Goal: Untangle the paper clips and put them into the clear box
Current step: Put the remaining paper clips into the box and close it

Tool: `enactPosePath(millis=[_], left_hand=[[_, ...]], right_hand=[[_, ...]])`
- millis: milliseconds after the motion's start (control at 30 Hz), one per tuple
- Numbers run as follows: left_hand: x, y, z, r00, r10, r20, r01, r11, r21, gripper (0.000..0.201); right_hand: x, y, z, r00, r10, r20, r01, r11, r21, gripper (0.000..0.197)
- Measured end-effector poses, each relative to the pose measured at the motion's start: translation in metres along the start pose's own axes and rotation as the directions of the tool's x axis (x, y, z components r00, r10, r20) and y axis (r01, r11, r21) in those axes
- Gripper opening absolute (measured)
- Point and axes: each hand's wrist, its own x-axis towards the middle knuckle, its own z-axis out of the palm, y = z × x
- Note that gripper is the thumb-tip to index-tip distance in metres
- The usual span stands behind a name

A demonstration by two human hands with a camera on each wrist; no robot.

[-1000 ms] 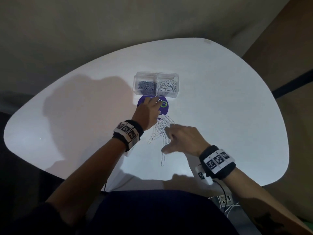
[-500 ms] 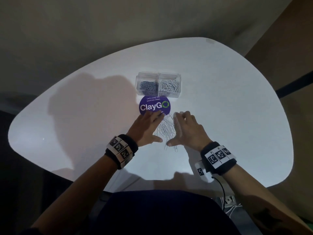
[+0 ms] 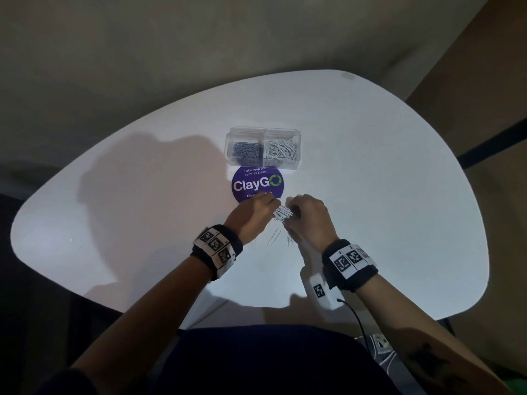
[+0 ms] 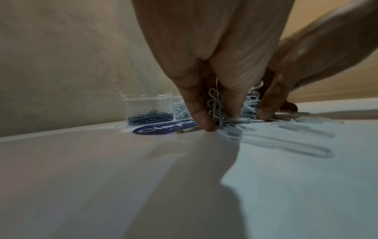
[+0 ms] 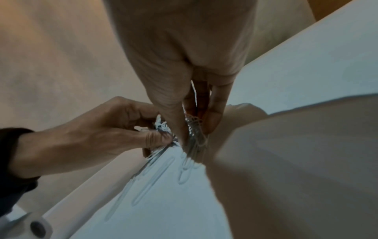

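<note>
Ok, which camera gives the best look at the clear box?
The head view: the clear box shows whole from above, dark clips in its left compartment, pale ones in its right. The left wrist view shows it side-on, partly hidden behind the left hand. The right wrist view misses it.

White rounded desk (image 3: 370, 195) has a clear box (image 3: 263, 146) of clips, a purple ClayGo sticker (image 3: 256, 185) right beside it, and loose paper clips (image 3: 273, 238).
</note>
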Motion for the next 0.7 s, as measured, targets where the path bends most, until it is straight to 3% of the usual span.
enactPosePath(millis=[233, 367, 500, 700], left_hand=[[0.008, 0.001, -0.021, 0.975, -0.222, -0.006, 0.212, 0.94, -0.268, 0.008], [0.018, 0.008, -0.053, 0.966, -0.18, -0.185, 0.138, 0.966, -0.22, 0.009], [0.042, 0.009, -0.078, 0.907, -0.371, -0.197, 0.225, 0.826, -0.518, 0.009], [0.1, -0.014, -0.092, 0.854, -0.484, -0.188, 0.398, 0.843, -0.362, 0.01]], right_hand=[[0.006, -0.009, -0.015, 1.0, 0.004, -0.014, -0.001, 0.979, 0.204, 0.024], [0.018, -0.024, -0.04, 0.996, -0.039, -0.083, 0.058, 0.967, 0.249, 0.019], [0.038, -0.041, -0.071, 0.988, -0.066, -0.139, 0.101, 0.959, 0.265, 0.019], [0.09, -0.052, -0.099, 0.983, -0.037, -0.178, 0.076, 0.973, 0.217, 0.021]])
